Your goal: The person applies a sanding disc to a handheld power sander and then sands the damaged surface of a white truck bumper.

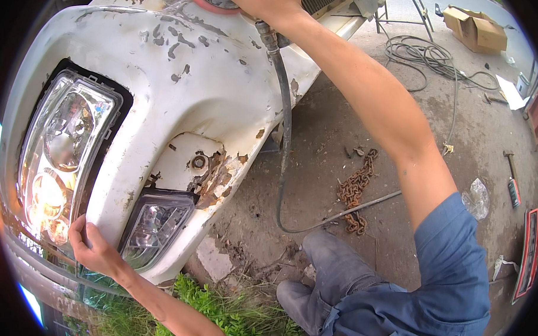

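At the top edge, my right hand (269, 3) is closed over a round air sander (214, 0) with a red-rimmed pad, partly cut off by the frame. The sander lies against the worn white front bumper (218, 81) of a vehicle. From its metal fitting an air hose (284, 108) hangs down and trails across the ground. Lower left, my left hand (97, 251) curls its bent fingers and thumb at the bumper strip between the headlight (66, 139) and the smaller fog light (155, 225). Bare, chipped patches mark the bumper, and rust-brown flaking surrounds a bolt hole.
A rusty chain (356, 194) lies on the dirty ground beside the hose. Further right are a coiled cable (419, 53), a cardboard box (474, 30), a hammer (510, 159), a spray can (514, 192) and a red-edged grille piece (530, 253). Green weeds (197, 307) grow below the bumper.
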